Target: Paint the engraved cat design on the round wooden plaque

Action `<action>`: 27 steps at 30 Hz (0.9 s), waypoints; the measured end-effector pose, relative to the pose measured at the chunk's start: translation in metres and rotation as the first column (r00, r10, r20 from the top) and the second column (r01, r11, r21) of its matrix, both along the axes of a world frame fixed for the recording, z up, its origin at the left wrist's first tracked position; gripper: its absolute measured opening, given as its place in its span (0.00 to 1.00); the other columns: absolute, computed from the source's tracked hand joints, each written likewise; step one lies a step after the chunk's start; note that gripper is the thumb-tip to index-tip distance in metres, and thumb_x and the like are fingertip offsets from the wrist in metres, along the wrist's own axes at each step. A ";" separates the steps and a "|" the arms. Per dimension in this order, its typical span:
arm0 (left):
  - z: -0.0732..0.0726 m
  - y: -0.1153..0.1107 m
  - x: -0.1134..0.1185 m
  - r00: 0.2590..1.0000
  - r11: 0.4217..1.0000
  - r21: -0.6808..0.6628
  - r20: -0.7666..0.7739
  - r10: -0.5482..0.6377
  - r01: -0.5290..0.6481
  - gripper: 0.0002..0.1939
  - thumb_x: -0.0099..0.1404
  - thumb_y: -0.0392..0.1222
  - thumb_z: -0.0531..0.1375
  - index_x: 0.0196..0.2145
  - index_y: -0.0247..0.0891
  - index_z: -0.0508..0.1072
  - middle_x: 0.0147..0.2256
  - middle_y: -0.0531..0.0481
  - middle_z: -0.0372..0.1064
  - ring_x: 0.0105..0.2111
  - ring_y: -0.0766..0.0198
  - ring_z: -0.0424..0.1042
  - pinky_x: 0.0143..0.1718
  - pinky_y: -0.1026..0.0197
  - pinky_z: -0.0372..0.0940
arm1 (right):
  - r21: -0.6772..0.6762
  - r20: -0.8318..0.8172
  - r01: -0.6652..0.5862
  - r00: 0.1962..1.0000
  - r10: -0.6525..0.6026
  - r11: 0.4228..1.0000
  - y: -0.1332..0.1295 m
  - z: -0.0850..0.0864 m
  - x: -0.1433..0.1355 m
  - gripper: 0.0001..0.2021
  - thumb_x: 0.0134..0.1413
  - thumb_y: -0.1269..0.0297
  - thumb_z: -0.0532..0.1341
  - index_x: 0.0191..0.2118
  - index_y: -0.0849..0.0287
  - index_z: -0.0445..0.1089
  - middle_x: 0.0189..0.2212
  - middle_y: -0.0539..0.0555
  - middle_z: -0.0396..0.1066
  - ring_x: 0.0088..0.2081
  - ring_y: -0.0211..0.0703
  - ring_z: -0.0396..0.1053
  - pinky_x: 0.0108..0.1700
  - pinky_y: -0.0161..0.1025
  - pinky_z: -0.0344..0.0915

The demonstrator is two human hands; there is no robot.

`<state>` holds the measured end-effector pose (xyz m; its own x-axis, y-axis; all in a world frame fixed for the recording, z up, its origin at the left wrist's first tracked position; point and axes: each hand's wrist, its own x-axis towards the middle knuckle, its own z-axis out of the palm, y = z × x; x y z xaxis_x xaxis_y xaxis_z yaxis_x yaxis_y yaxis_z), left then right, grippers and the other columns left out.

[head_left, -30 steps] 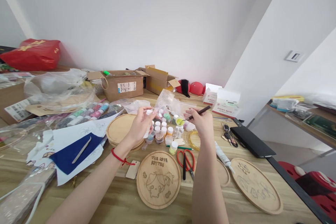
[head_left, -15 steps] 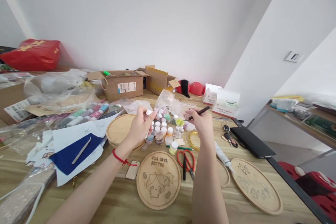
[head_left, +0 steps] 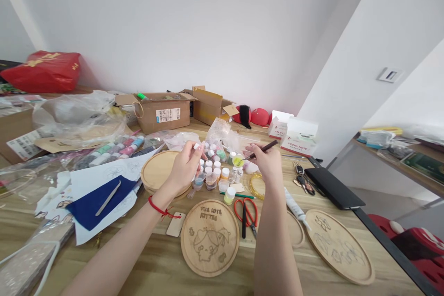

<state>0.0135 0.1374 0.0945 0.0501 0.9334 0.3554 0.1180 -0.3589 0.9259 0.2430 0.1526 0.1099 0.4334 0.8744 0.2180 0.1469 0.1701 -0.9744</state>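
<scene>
My left hand (head_left: pixel 185 162) is closed, pinching a small white cap (head_left: pixel 197 146) above the small jars (head_left: pixel 208 169). In my right hand (head_left: pixel 265 162) is a dark-handled tool (head_left: pixel 263 148) with a thin metal end. Its tip reaches to an open container with yellow-green contents (head_left: pixel 238 161); whether my fingers also touch that container I cannot tell. A white-lidded jar (head_left: pixel 229 195) stands nearer to me. Between my forearms lies a round wooden plate (head_left: pixel 210 263) with a drawn kitten and lettering.
Orange-handled scissors (head_left: pixel 255 212) and a black pen (head_left: pixel 243 222) lie beside the plate. A white tube (head_left: pixel 294 206) and an oval wooden plate (head_left: pixel 364 268) are at right. Tweezers (head_left: pixel 107 199) rest on blue cloth (head_left: pixel 83 208) at left. Cardboard boxes (head_left: pixel 166 122) stand behind.
The white cap in my left hand has tilted and shifted slightly. My right hand and the tool stay nearly in place.
</scene>
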 end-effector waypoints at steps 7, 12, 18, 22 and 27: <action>-0.002 0.000 -0.001 0.973 0.988 0.087 -0.185 0.140 -0.125 0.15 0.67 0.56 0.54 0.42 0.43 0.63 0.21 0.58 0.63 0.18 0.64 0.63 0.22 0.63 0.56 | -0.017 -0.013 -0.006 1.000 0.006 1.000 -0.001 0.001 0.000 0.10 0.45 0.65 0.62 0.34 0.63 0.76 0.28 0.57 0.79 0.32 0.49 0.79 0.29 0.36 0.75; 0.003 -0.001 -0.005 0.873 0.945 0.246 -0.386 0.299 -0.215 0.15 0.66 0.55 0.56 0.41 0.42 0.67 0.22 0.56 0.64 0.23 0.62 0.64 0.28 0.62 0.55 | -0.011 0.008 0.003 1.000 -0.002 1.000 0.001 -0.001 0.002 0.11 0.45 0.63 0.62 0.34 0.64 0.76 0.29 0.59 0.80 0.32 0.49 0.79 0.29 0.36 0.75; 0.022 0.005 -0.038 0.730 0.914 0.287 -0.551 0.403 -0.288 0.13 0.60 0.54 0.60 0.35 0.41 0.68 0.26 0.53 0.68 0.26 0.59 0.67 0.29 0.61 0.55 | -0.016 -0.021 -0.016 1.000 0.015 1.000 -0.002 0.002 -0.001 0.11 0.45 0.63 0.62 0.34 0.64 0.76 0.32 0.59 0.80 0.33 0.49 0.79 0.30 0.37 0.75; 0.022 0.016 -0.073 0.685 0.965 0.162 -0.680 0.261 -0.207 0.13 0.56 0.52 0.62 0.33 0.42 0.69 0.23 0.54 0.68 0.23 0.59 0.67 0.25 0.62 0.54 | -0.017 -0.059 -0.019 0.998 0.018 1.000 -0.005 0.005 -0.005 0.09 0.46 0.66 0.61 0.33 0.63 0.76 0.29 0.58 0.80 0.32 0.48 0.79 0.29 0.35 0.75; 0.008 0.029 -0.095 0.779 0.996 -0.086 -0.627 -0.029 -0.032 0.16 0.52 0.50 0.66 0.37 0.42 0.71 0.23 0.55 0.68 0.22 0.61 0.67 0.23 0.64 0.56 | -0.034 -0.039 -0.004 0.999 0.002 0.999 -0.002 0.003 -0.003 0.10 0.46 0.65 0.61 0.33 0.64 0.76 0.32 0.60 0.80 0.32 0.48 0.79 0.30 0.37 0.76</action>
